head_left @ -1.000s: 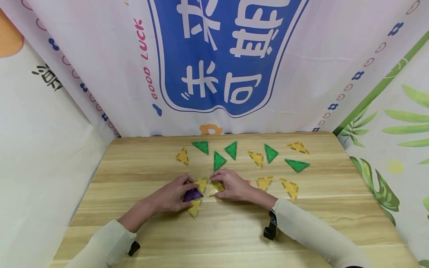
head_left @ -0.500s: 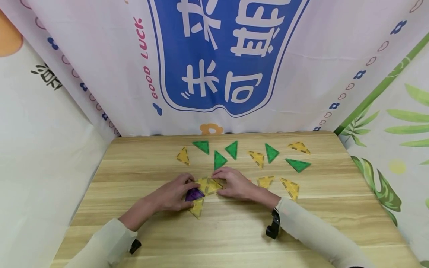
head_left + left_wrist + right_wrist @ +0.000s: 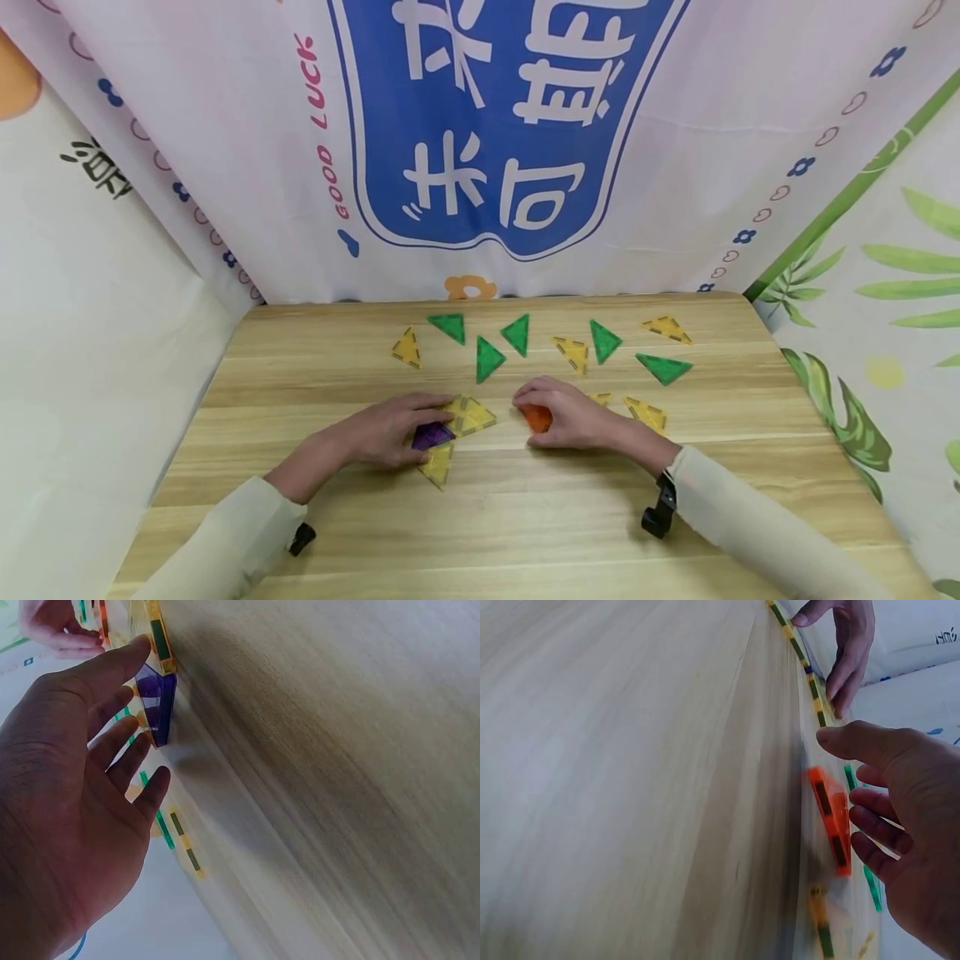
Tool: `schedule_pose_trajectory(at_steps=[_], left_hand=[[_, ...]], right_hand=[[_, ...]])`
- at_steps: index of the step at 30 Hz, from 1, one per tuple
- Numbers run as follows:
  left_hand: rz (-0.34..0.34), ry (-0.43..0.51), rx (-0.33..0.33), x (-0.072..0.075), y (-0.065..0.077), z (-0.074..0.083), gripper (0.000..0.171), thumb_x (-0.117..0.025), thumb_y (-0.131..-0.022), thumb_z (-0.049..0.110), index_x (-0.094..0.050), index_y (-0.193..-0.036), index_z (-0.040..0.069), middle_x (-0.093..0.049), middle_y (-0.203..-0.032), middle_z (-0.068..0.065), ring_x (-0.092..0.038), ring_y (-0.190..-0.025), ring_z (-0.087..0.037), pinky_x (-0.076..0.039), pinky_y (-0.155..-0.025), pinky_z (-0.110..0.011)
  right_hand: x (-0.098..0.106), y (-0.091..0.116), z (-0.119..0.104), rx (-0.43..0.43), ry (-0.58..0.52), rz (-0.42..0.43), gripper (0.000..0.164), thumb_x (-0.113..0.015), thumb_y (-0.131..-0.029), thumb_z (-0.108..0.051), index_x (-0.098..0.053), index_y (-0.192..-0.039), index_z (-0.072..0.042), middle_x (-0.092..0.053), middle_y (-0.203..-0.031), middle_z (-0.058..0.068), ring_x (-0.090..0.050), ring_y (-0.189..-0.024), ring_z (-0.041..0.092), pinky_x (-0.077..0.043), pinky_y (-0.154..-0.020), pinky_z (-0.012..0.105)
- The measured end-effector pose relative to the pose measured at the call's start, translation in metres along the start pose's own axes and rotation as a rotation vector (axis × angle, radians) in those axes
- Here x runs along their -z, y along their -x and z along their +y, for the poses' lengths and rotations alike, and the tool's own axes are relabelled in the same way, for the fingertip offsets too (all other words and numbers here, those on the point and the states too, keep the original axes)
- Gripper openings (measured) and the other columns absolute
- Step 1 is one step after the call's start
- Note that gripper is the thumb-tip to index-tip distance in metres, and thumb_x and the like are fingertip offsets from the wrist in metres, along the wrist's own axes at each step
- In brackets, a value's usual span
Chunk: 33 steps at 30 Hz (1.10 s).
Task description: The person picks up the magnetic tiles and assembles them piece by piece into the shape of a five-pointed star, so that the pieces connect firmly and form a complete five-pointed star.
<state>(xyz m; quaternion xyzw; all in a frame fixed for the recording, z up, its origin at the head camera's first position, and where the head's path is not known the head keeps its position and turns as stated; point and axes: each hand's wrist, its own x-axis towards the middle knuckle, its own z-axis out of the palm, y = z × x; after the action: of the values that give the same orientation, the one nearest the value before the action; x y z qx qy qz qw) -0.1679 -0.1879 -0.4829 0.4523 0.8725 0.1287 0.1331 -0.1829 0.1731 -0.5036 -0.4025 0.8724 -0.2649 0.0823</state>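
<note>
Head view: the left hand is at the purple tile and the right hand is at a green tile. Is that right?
Not quite: the head view shows the right hand at an orange tile. The left hand is at the purple tile.

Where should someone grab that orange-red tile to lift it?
Probably pinch the orange-red tile by opposite edges, thumb on the near side, fingers on the far, coming from the right: it's thin and low over the table, and the right hand reaches over it from that side.
</note>
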Motion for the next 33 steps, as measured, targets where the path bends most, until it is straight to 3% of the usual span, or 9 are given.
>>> schedule_pose_trajectory(at_steps=[7,19,33], left_hand=[[-0.012,0.040,0.047,-0.002,0.001,0.003,0.065,-0.079,-0.098,0.029,-0.055,-0.154,0.008,-0.037,-0.168,-0.013,-0.037,-0.153,-0.036,-0.041,-0.119,-0.053],[0.028,0.041,0.083,-0.006,0.000,0.011,0.065,-0.079,-0.097,0.033,-0.056,-0.153,0.008,-0.039,-0.167,-0.015,-0.039,-0.151,-0.037,-0.044,-0.117,-0.053],[0.060,0.006,0.120,-0.009,-0.003,0.017,0.066,-0.078,-0.097,0.040,-0.057,-0.153,0.011,-0.041,-0.165,-0.015,-0.041,-0.150,-0.037,-0.046,-0.115,-0.054]], right_hand=[[0.001,0.009,0.008,-0.013,0.020,0.007,0.053,-0.087,-0.085,-0.022,-0.073,-0.134,-0.008,-0.066,-0.136,0.005,-0.060,-0.124,0.022,-0.057,-0.100,0.040],[-0.002,0.013,0.009,0.014,0.010,0.032,0.053,-0.089,-0.085,-0.023,-0.074,-0.131,-0.004,-0.069,-0.131,0.006,-0.062,-0.122,0.024,-0.057,-0.099,0.041],[-0.028,0.009,-0.022,0.070,-0.011,0.141,0.052,-0.094,-0.080,-0.032,-0.078,-0.121,-0.004,-0.069,-0.123,0.005,-0.064,-0.112,0.017,-0.059,-0.087,0.025]])
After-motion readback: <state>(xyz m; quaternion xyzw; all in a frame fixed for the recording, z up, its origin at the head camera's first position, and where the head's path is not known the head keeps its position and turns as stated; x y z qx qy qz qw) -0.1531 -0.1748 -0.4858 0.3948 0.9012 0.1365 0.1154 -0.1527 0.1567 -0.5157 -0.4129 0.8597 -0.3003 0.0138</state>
